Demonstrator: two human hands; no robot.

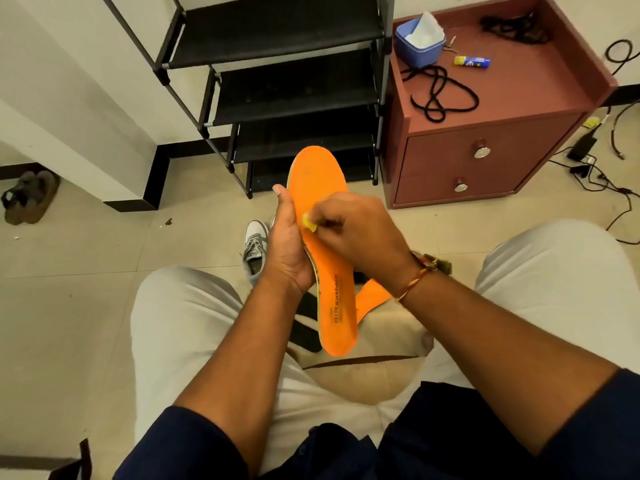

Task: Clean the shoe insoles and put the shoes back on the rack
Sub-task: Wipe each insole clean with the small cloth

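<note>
The right grip (356, 226) pinches a small yellow wad (309, 224) against the face of an orange insole (322, 181). The left grip (287, 251) holds that insole by its edge, thumb along it, above the lap. A second orange insole (372, 296) lies beneath, partly hidden. A grey shoe (255, 244) sits on the floor before the black rack (294, 95).

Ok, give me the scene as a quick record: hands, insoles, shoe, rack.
left hand: grips the orange insole by its edge
right hand: pinches a small yellow wipe against that insole
second insole: orange, below the right wrist, partly hidden
grey shoe: on the floor behind the left hand
rack: black, ahead, beside the brown cabinet
</note>
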